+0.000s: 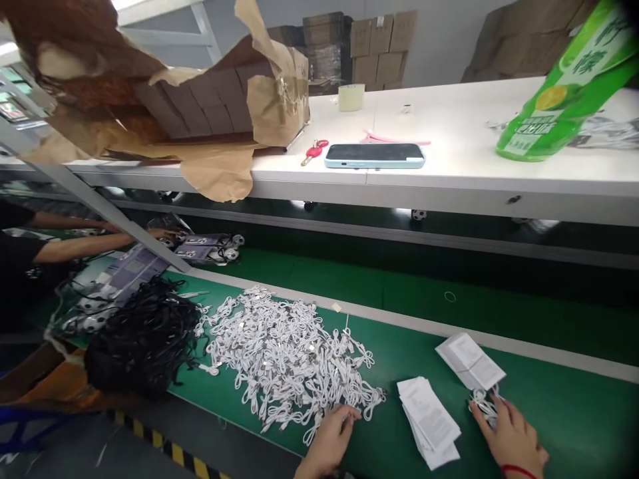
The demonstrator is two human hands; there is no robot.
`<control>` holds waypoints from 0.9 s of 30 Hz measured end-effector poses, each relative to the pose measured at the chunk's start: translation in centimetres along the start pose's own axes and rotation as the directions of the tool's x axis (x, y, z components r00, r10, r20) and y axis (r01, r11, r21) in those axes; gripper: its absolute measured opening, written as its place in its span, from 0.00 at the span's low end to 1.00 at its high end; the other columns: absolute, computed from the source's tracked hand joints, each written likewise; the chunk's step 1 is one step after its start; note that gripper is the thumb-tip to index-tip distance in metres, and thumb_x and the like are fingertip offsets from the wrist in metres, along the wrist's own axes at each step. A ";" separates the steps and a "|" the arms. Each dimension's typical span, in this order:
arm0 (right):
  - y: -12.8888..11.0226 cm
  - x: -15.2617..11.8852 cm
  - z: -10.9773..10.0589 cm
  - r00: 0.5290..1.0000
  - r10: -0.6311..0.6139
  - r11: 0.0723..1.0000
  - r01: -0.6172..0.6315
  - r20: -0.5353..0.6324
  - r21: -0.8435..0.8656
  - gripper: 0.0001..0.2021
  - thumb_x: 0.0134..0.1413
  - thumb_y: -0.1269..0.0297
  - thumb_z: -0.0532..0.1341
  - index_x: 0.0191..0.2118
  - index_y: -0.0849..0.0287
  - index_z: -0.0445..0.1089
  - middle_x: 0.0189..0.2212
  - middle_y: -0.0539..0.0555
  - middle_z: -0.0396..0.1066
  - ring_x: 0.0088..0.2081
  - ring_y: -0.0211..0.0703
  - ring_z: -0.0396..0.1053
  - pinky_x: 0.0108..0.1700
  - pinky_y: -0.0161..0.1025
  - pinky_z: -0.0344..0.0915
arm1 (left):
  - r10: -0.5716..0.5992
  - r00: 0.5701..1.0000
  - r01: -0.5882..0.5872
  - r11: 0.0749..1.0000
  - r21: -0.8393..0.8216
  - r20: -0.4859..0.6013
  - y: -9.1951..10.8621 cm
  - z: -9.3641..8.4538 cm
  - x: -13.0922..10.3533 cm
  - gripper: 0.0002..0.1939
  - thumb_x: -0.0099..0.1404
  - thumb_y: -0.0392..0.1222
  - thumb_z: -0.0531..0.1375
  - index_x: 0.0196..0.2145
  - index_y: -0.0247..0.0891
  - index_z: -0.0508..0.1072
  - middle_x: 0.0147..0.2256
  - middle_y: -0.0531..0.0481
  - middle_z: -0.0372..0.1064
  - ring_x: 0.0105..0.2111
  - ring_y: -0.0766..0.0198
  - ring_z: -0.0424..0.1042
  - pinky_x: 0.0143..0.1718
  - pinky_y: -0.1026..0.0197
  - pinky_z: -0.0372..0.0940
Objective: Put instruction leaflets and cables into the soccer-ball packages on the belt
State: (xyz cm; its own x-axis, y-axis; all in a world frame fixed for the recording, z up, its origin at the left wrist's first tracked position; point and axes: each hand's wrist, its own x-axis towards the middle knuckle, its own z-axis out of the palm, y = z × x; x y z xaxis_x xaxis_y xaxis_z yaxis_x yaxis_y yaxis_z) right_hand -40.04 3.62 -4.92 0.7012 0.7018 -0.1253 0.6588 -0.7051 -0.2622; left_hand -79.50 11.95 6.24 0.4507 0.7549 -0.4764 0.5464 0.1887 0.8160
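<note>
Plain grey wall [439, 40] at one o'clock; long white shelf [464, 120] at two; dark floor [214, 426], black-and-yellow striped band [172, 452] at seven.

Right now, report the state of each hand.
Left hand: at the cable pile; grip cannot be told.
Right hand: closed, holding a white cable.

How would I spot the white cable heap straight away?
Find the green work surface below the white shelf. The white cable heap spreads across it, the left hand at its near edge. Unlike the black tangle beside it, it is made of small looped bundles.
</note>
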 end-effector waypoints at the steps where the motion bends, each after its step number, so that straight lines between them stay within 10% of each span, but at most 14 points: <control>1: -0.2 -0.8 0.2 0.999 -0.013 1.000 0.013 -0.034 -0.001 0.34 0.47 0.37 0.47 0.56 0.49 0.62 0.55 0.63 0.61 0.54 0.71 0.59 0.48 0.66 0.59 | 0.002 1.000 -0.002 1.000 -0.003 -0.007 0.0 -0.1 0.0 0.17 0.68 0.50 0.45 0.41 0.43 0.71 0.44 0.47 0.69 0.43 0.59 0.68 0.47 0.60 0.61; 8: -0.6 -2.8 -0.1 0.996 -0.069 0.998 0.068 0.049 0.012 0.27 0.49 0.44 0.44 0.44 0.57 0.67 0.47 0.65 0.61 0.44 0.64 0.66 0.45 0.56 0.64 | 0.027 0.999 -0.028 1.000 -0.013 -0.028 -2.5 -0.1 0.7 0.20 0.68 0.53 0.44 0.40 0.41 0.70 0.42 0.46 0.70 0.44 0.58 0.67 0.48 0.60 0.61; 12: -1.2 -1.8 -1.2 0.974 0.025 0.981 -0.066 0.224 0.181 0.17 0.47 0.49 0.49 0.37 0.54 0.64 0.39 0.58 0.62 0.37 0.55 0.68 0.41 0.52 0.66 | 0.018 1.000 -0.017 0.998 -0.067 0.009 -2.9 0.3 1.7 0.22 0.67 0.56 0.44 0.42 0.40 0.70 0.43 0.44 0.70 0.41 0.57 0.68 0.46 0.58 0.62; 21: -2.8 -1.0 -5.3 0.946 0.276 0.822 -0.324 0.170 0.469 0.19 0.44 0.45 0.54 0.35 0.55 0.59 0.23 0.49 0.65 0.26 0.47 0.67 0.31 0.44 0.66 | -0.015 0.999 0.010 0.990 -0.141 -0.036 -1.9 -0.4 1.1 0.23 0.66 0.58 0.45 0.42 0.40 0.69 0.42 0.45 0.69 0.41 0.56 0.68 0.46 0.56 0.61; 27: -12.6 -2.8 -8.8 0.970 -0.027 0.696 -0.156 0.242 0.701 0.18 0.48 0.47 0.58 0.39 0.54 0.61 0.25 0.46 0.67 0.27 0.42 0.68 0.30 0.37 0.65 | -0.075 0.996 0.061 0.977 -0.206 -0.057 -1.6 -0.4 1.3 0.25 0.65 0.60 0.46 0.46 0.40 0.69 0.45 0.44 0.69 0.42 0.55 0.68 0.47 0.56 0.61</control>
State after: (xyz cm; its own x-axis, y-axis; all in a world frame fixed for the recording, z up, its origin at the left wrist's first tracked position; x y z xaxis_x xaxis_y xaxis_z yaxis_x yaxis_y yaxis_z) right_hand -47.87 9.64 7.09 0.5962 0.7242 -0.3464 0.1587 -0.5293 -0.8334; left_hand -80.08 12.83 4.43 0.3679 0.7732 -0.5166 0.4160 0.3600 0.8351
